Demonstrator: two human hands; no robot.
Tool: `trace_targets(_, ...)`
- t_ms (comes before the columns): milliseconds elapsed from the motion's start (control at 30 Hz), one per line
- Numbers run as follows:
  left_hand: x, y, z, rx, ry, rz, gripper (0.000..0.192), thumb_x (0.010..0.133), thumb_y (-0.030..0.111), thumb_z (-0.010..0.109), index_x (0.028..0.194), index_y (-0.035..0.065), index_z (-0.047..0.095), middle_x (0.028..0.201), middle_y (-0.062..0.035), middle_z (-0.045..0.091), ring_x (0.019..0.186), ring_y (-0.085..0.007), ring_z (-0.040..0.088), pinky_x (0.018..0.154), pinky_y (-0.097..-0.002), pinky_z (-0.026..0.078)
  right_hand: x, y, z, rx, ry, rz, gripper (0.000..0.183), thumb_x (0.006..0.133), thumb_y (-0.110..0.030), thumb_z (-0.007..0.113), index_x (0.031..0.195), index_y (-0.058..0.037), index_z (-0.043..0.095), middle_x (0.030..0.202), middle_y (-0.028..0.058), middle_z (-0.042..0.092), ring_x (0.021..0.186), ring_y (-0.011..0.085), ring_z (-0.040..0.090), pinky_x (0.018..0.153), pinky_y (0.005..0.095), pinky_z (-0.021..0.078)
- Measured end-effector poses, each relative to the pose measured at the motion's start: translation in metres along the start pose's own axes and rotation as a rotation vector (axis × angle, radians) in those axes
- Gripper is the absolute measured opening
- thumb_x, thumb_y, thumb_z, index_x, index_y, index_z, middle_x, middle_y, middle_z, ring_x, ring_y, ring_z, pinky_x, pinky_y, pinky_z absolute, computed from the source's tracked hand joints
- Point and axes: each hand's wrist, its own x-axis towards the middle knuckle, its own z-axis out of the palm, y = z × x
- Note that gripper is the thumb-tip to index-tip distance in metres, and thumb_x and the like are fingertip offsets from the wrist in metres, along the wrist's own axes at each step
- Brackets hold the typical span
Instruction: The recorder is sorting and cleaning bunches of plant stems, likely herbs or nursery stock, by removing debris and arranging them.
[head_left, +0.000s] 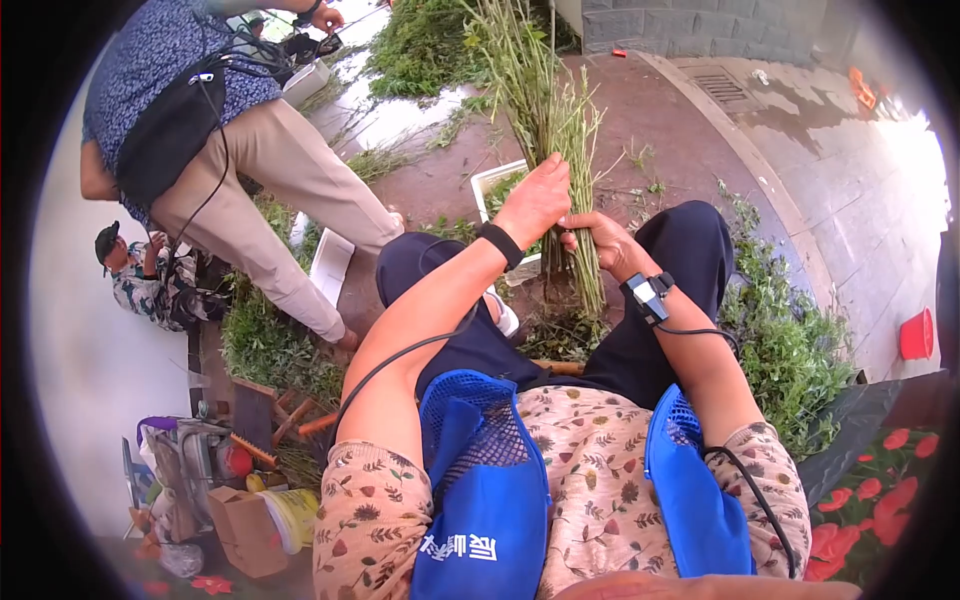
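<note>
Both my hands are at a tall bundle of thin green plant stems (536, 120) held upright between my knees. My left hand (536, 196) wraps the darker stems, its thumb side towards the top. Lower and to the right, my right hand (606, 244) grips the paler stems, its fingers meeting the left ones. The cut ends hang below the hands over the floor. Behind the bundle stands a white foam box (480, 184) with green leaves inside. Loose leaves and stems (562, 337) lie on the floor under the bundle.
Leafy heaps lie at right (784, 330), left (277, 345) and far (427, 45). A person (285, 165) stands close at left; another (154, 281) is beyond. A cardboard box (244, 529) and yellow bucket (292, 517) are at lower left, a red bucket (915, 334) at right.
</note>
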Motion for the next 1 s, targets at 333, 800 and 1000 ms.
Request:
trace_targets(333,-0.009,0.006,-0.02,0.078,0.09,-0.022,0.025,0.074,0.014,0.059,0.095,0.003,0.068,0.113,-0.0102,0.062,0.12,-0.0245,0.051,0.115,-0.0381,0.028,-0.001,-0.002,0.006,-0.181,0.072,-0.121,0.004,0.087,-0.001,0.058,0.09,-0.0013,0.057,0.068,0.005,0.057,0.051,0.0122,0.054,0.048,0.0271,0.0491)
trace_targets(800,-0.039,0.045,0.006,-1.391,0.261,-1.261,0.134,0.061,0.059,0.085,0.145,-0.0133,0.009,0.14,-0.0294,0.041,0.131,-0.0362,0.043,0.109,-0.0397,0.035,0.001,0.014,-0.003,-0.254,0.123,-0.085,0.006,0.088,-0.003,0.059,0.094,-0.0022,0.057,0.064,0.0017,0.054,0.047,0.0105,0.049,0.045,0.0255,0.0421)
trace_targets(1000,-0.016,0.068,0.016,-1.595,0.487,-1.37,0.077,0.07,0.029,0.085,0.128,-0.0034,0.045,0.114,-0.0182,0.065,0.102,-0.0289,0.064,0.09,-0.0356,0.049,-0.004,0.039,0.004,-0.357,0.14,-0.1,0.006,0.087,-0.002,0.057,0.093,0.0004,0.057,0.064,0.0045,0.056,0.049,0.0137,0.053,0.046,0.0278,0.0458)
